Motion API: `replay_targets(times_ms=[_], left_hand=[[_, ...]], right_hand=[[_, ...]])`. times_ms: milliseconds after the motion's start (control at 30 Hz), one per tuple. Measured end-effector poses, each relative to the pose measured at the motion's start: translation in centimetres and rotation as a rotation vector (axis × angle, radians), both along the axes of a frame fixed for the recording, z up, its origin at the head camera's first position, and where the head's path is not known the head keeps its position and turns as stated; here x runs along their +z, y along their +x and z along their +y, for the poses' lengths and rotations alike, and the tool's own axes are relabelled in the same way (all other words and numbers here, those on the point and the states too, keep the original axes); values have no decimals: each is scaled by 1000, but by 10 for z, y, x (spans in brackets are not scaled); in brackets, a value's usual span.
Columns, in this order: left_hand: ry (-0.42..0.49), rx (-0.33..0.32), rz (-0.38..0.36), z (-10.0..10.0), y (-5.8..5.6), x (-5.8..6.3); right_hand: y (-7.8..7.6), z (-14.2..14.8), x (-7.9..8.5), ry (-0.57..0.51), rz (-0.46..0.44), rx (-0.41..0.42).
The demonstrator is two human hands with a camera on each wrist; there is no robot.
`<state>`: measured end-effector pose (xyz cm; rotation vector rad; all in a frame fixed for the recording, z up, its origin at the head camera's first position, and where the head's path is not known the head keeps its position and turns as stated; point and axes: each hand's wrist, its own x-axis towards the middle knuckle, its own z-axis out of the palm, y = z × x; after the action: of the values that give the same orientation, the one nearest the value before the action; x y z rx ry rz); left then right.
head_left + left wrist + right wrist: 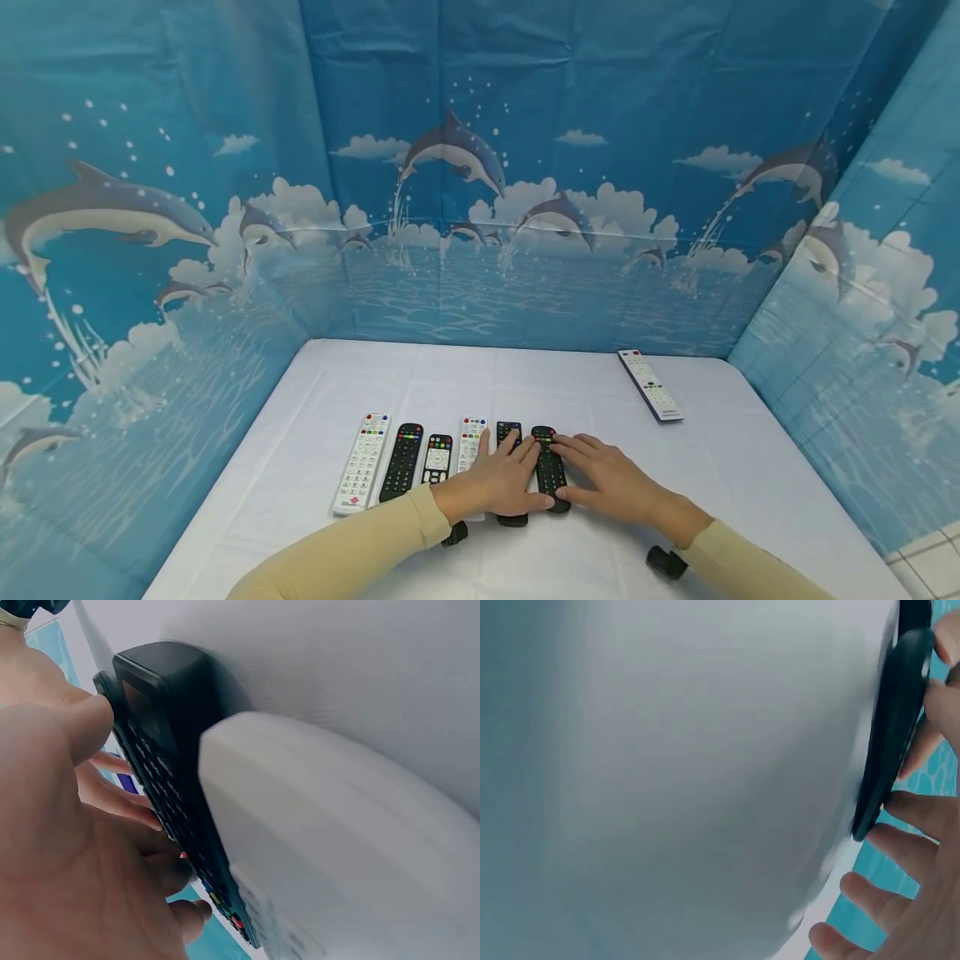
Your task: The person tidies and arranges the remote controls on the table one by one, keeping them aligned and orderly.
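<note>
The rightmost black remote control (551, 473) of a row lies between both hands, buttons up on the white table. My left hand (497, 485) reaches over the neighbouring black remote (512, 521), fingers spread, its fingertips and thumb at the rightmost remote's left edge. From the other side, my right hand (609, 482) touches that remote's right edge with thumb and extended fingers. In the right wrist view, the remote (892, 742) sits beside the fairly straight fingers. A white remote (471, 442) is partly hidden under the left forearm; its end looms close in the left wrist view.
Further left in the row are a white remote (362, 465), a black one (402, 461) and a black-and-white one (437, 457). Alone at the back right lies a white-faced remote (651, 385). Dolphin-print curtains (465, 283) border the table (420, 375).
</note>
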<state>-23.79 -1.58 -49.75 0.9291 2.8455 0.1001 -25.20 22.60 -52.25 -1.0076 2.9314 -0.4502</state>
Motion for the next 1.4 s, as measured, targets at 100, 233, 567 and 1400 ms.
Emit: replay_targets(times_ms=[100,233,567,1400], left_hand=[[0,4,0,1,-1,-2],[10,5,-9,2,-2,0],[14,-6,-2,4,-3,6],[79,-42,-2,5,1,6]], right_hand=[[-3,5,4,-15,8,-21],[-14,20,8,-35,43,-77],[-67,84,21,36,86,-286],[-83,130,2,109,0,-451]])
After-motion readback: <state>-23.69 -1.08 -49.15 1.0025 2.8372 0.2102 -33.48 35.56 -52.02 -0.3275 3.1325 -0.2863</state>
